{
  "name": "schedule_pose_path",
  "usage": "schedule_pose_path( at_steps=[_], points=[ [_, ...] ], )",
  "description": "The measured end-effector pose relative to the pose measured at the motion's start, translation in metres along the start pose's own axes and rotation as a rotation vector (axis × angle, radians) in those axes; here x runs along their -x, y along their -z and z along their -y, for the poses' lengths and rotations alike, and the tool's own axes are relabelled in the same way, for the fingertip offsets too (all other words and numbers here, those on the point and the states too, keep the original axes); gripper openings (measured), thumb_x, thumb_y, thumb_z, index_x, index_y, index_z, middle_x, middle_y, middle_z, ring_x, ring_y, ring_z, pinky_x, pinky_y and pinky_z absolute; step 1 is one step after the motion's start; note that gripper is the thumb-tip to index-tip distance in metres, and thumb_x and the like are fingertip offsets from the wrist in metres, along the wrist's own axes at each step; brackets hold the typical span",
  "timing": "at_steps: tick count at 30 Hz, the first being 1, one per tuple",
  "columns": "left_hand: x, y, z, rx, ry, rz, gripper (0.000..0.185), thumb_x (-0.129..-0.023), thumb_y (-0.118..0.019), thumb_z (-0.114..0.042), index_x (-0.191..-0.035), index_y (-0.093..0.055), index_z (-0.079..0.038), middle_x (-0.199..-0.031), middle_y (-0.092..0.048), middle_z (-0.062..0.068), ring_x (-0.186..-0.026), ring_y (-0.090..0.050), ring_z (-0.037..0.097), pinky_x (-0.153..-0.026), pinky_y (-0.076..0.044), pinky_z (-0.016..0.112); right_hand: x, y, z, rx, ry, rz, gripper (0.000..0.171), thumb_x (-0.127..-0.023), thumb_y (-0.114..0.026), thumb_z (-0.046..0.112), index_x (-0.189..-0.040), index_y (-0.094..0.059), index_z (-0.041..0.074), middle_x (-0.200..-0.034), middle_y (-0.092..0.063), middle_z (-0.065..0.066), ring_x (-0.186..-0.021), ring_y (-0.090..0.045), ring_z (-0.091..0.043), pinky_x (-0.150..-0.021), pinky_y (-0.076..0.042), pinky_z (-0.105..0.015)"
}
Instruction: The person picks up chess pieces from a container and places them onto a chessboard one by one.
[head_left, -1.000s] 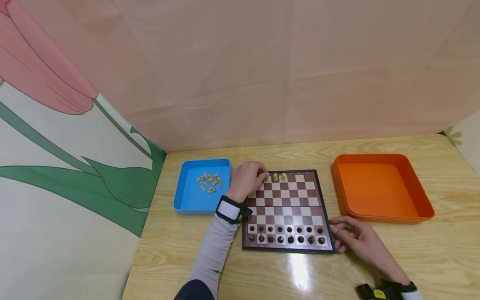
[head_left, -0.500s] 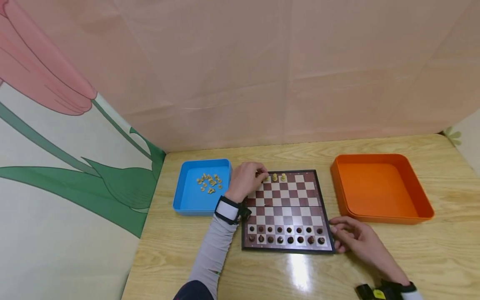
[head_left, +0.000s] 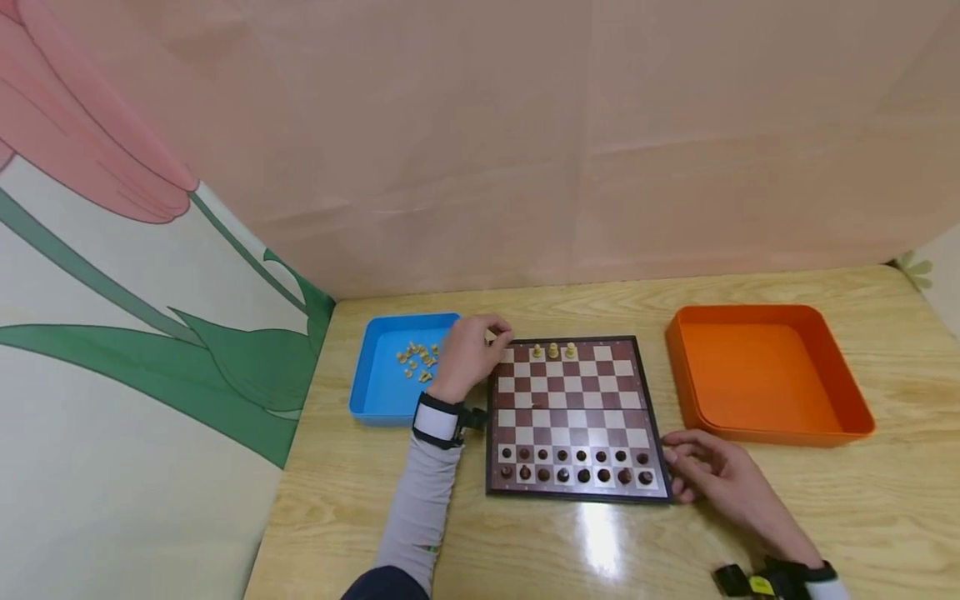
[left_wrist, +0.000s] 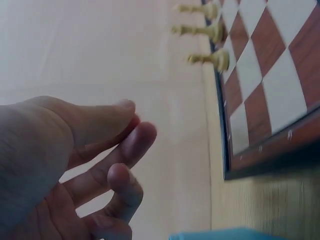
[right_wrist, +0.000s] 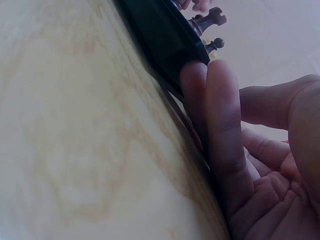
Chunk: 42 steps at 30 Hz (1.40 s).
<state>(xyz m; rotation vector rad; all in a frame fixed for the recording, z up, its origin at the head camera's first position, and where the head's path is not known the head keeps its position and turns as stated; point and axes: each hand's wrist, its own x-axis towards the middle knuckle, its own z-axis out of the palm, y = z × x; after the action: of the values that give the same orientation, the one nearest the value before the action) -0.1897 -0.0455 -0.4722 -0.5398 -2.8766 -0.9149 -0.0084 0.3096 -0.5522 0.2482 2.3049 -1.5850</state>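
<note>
My left hand (head_left: 467, 354) hovers between the chessboard (head_left: 567, 401) and the blue tray (head_left: 371, 408). Its thumb and fingers bend loosely, and the left wrist view shows no piece between them. Along the board's far edge stand three cream chess pieces (head_left: 553, 351), the nearest one in that view a cream chess piece (left_wrist: 212, 59) at the row's left end. My right hand (head_left: 716, 479) is at the board's right side, its fingertips touching the dark edge. Dark chess pieces (head_left: 583, 476) fill two rows along the near side.
Several loose cream chess pieces (head_left: 417, 357) lie in the blue tray, partly hidden by my left hand. An orange tray (head_left: 772, 367) stands on the right of the wooden table (head_left: 322, 500). A pink backdrop (head_left: 450, 167) hangs behind the table.
My left hand has left the cream piece at the board's far edge and moved left toward the blue tray. The right hand has stayed at the board's side.
</note>
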Motion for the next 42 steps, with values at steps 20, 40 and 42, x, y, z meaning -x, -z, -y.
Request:
schedule_pose_path(
  at_steps=[20, 40, 42],
  points=[
    [0.033, 0.053, 0.062, -0.019, 0.486, -0.15, 0.016, -0.104, -0.071, -0.022, -0.114, -0.078, -0.012, -0.113, -0.078, 0.007, -0.094, -0.072, 0.028, -0.067, -0.052, 0.041, -0.001, 0.005, -0.003, -0.014, -0.008, -0.004, 0.046, -0.11, -0.063, 0.02, -0.147, -0.052, -0.004, -0.113, -0.07, -0.019, -0.078, -0.073, -0.025, -0.069, -0.064, -0.038],
    [0.041, 0.049, 0.083, -0.067, 0.441, 0.1, 0.03, -0.107, -0.065, -0.015, -0.136, -0.071, -0.006, -0.138, -0.068, 0.013, -0.13, -0.064, 0.033, -0.102, -0.054, 0.053, -0.001, -0.001, -0.003, -0.017, -0.004, 0.009, 0.044, -0.111, -0.062, 0.02, -0.147, -0.052, -0.005, -0.112, -0.069, -0.019, -0.078, -0.072, -0.025, -0.068, -0.064, -0.037],
    [0.041, 0.049, 0.084, -0.063, 0.442, 0.099, 0.03, -0.107, -0.064, -0.015, -0.136, -0.071, -0.006, -0.138, -0.068, 0.013, -0.129, -0.064, 0.033, -0.102, -0.055, 0.053, -0.001, -0.001, -0.003, -0.014, -0.001, 0.008, 0.045, -0.111, -0.062, 0.02, -0.146, -0.052, -0.005, -0.112, -0.069, -0.019, -0.077, -0.072, -0.025, -0.068, -0.064, -0.037]
  ],
)
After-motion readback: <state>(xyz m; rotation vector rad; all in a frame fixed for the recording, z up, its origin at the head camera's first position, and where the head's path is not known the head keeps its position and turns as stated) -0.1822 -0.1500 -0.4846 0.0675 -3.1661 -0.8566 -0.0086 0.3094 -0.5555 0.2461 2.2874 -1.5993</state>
